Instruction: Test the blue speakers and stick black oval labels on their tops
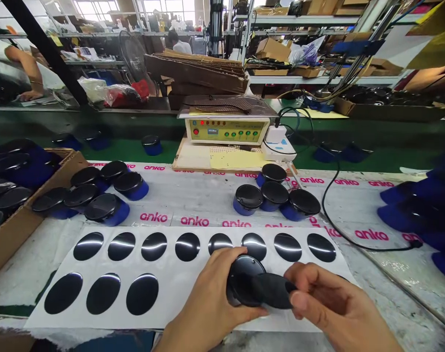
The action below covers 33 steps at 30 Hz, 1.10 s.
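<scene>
My left hand (207,298) grips a round container with a glossy black lid (246,269), its body mostly hidden by my fingers. My right hand (328,303) pinches a black oval sticker (271,291) and holds it against the face of that lid. Beneath both hands lies a white backing sheet (181,298) carrying rows of glossy black oval stickers, and one of them (218,243) sits just beyond my left fingers. A few ovals near my hands are partly covered.
Blue containers with black lids stand in groups (97,190) (277,193) on a printed white mat. A cardboard box (13,239) at left holds several more. A black cable (339,220) crosses the right side. Behind stands a control box (225,129); a co-worker's arm (26,68) shows far left.
</scene>
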Each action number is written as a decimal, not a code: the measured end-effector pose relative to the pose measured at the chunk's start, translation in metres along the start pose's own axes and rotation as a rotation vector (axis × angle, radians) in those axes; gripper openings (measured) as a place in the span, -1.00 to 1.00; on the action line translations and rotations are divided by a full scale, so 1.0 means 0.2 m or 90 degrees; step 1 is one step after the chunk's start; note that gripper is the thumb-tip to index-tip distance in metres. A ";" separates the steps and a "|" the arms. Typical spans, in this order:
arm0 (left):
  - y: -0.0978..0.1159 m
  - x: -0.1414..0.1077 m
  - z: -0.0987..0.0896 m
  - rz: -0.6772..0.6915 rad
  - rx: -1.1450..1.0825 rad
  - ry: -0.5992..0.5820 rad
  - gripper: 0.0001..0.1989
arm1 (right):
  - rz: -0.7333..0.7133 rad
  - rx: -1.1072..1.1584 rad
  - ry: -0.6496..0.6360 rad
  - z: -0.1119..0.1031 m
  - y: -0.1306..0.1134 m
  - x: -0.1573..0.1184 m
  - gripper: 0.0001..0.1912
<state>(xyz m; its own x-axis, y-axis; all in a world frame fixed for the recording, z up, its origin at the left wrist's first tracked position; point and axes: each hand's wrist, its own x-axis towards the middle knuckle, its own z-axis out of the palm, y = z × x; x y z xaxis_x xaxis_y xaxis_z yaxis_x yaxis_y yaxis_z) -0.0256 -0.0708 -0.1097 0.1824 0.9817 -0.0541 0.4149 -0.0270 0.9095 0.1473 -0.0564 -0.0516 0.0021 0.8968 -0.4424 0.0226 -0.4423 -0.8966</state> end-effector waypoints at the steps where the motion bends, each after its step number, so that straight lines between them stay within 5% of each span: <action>1: 0.00 0.00 0.00 0.007 -0.003 0.005 -0.29 | -0.012 0.022 -0.016 0.00 0.02 0.02 -0.55; 7: 0.00 0.00 0.00 -0.012 -0.030 0.003 -0.24 | -0.056 0.019 -0.116 0.03 0.15 0.12 -0.64; 15: 0.02 0.00 0.00 -0.049 -0.039 -0.007 -0.25 | -0.047 0.031 -0.128 0.02 0.20 0.13 -0.68; 33: 0.02 0.00 0.00 -0.044 -0.024 -0.015 -0.27 | -0.193 -0.230 -0.087 0.04 0.16 0.12 -0.68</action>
<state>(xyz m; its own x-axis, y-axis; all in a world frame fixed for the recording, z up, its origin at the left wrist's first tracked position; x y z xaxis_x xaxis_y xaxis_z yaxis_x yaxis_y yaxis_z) -0.0241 -0.0705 -0.1058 0.1763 0.9762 -0.1261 0.3932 0.0476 0.9182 0.1392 -0.0499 -0.0908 -0.1887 0.9648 -0.1832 0.3478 -0.1088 -0.9312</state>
